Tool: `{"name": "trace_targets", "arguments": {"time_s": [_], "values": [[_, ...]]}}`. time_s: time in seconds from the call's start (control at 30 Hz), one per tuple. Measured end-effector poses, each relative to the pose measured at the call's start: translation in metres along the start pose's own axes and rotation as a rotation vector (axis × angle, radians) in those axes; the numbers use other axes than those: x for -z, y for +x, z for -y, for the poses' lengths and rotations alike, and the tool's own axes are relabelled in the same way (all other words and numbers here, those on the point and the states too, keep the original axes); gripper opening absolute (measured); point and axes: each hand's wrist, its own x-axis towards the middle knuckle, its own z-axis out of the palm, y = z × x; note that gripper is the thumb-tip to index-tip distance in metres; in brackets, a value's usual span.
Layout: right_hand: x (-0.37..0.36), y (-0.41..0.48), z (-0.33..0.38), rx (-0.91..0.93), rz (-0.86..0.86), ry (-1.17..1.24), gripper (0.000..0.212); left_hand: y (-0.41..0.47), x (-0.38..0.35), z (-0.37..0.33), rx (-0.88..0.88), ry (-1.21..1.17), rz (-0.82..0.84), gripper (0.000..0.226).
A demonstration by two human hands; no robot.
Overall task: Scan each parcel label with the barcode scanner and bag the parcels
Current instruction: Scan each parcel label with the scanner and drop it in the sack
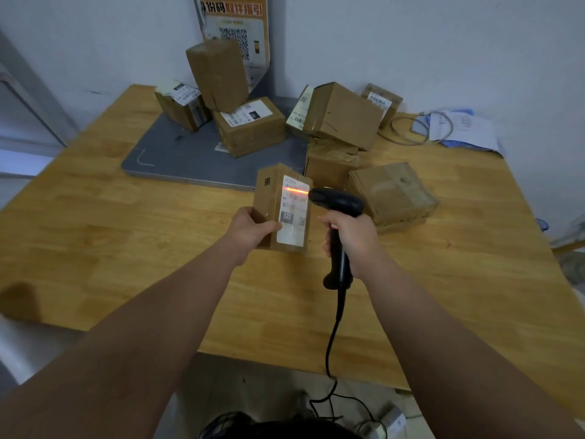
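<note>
My left hand (250, 231) grips a small brown cardboard parcel (269, 198) upright above the wooden table (126, 232). Its white shipping label (294, 210) faces right, toward the scanner. My right hand (351, 236) is closed around the handle of a black barcode scanner (337, 201), whose head points left at the label from close by. A bright orange-red scan line (296, 191) crosses the top part of the label. The scanner's black cable (332, 343) hangs off the table's front edge.
Several more brown parcels lie at the back of the table, some on a grey metal scale plate (177, 153), one taped box (392, 191) just right of the scanner. A poster with a QR code (235, 30) leans on the wall. Papers and a coiled cable (443, 128) sit far right.
</note>
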Motion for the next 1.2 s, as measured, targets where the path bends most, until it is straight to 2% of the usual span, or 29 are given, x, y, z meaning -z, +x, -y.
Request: {"name": "trace_targets", "arguments": {"time_s": [0.27, 0.53, 0.6, 0.77, 0.87, 0.97, 1.2], "values": [[0.001, -0.009, 0.001, 0.027, 0.004, -0.003, 0.013, -0.004, 0.007, 0.008, 0.093, -0.081, 0.005, 0.063], [-0.003, -0.018, -0.005, 0.064, 0.006, -0.043, 0.017, -0.013, 0.006, 0.013, 0.097, -0.124, 0.025, 0.055], [-0.004, -0.02, -0.009, 0.076, -0.005, -0.035, 0.017, -0.016, 0.007, 0.016, 0.114, -0.13, 0.03, 0.058], [-0.012, -0.027, -0.024, 0.11, -0.022, -0.043, 0.021, -0.027, 0.008, 0.019, 0.187, -0.22, 0.04, 0.048], [-0.017, -0.029, -0.03, 0.106, -0.016, -0.056, 0.019, -0.032, 0.009, 0.023, 0.223, -0.232, 0.041, 0.053], [-0.018, -0.031, -0.031, 0.099, -0.012, -0.066, 0.012, -0.037, 0.01, 0.024, 0.228, -0.236, 0.038, 0.05], [-0.029, -0.035, -0.026, 0.111, 0.027, -0.125, 0.017, -0.046, 0.017, 0.027, 0.22, -0.277, 0.002, 0.051]]}}
